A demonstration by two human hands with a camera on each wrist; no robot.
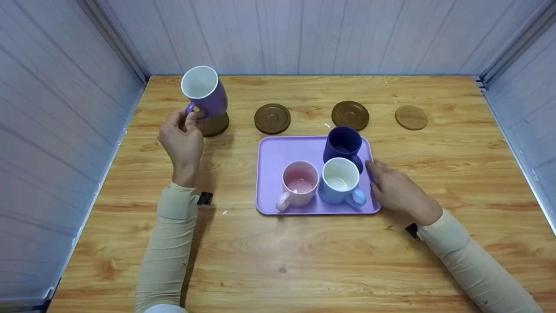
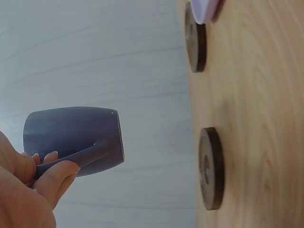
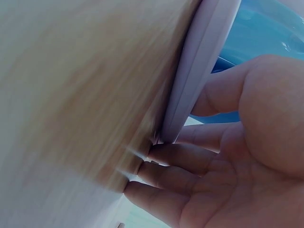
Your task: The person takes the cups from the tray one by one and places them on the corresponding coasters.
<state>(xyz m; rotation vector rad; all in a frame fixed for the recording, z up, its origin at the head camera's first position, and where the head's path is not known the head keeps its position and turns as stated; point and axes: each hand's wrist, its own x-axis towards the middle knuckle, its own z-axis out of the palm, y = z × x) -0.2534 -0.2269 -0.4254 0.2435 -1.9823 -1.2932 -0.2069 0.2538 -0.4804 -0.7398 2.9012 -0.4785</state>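
My left hand (image 1: pixel 182 141) pinches the handle of a purple mug (image 1: pixel 213 101) with a white inside. The mug is upright in the air, above a dark round coaster (image 1: pixel 216 126) that it partly hides. In the left wrist view, thumb and fingers close round the mug's handle (image 2: pixel 80 156). At the right edge of a lilac tray (image 1: pixel 271 150) is my right hand (image 1: pixel 397 191), its thumb over the rim. Several fingertips (image 3: pixel 135 186) touch the tabletop beside the tray. On the tray stand a pink mug (image 1: pixel 299 184), a light blue mug (image 1: pixel 334 191) and a dark blue mug (image 1: pixel 336 150).
Behind the tray lie two more dark round coasters, one in the middle (image 1: pixel 272 118) and one further right (image 1: pixel 350 115). A lighter wooden coaster (image 1: pixel 411 117) lies at the far right. Pale panel walls (image 1: pixel 299 37) enclose the wooden table (image 1: pixel 282 261) at the back and sides.
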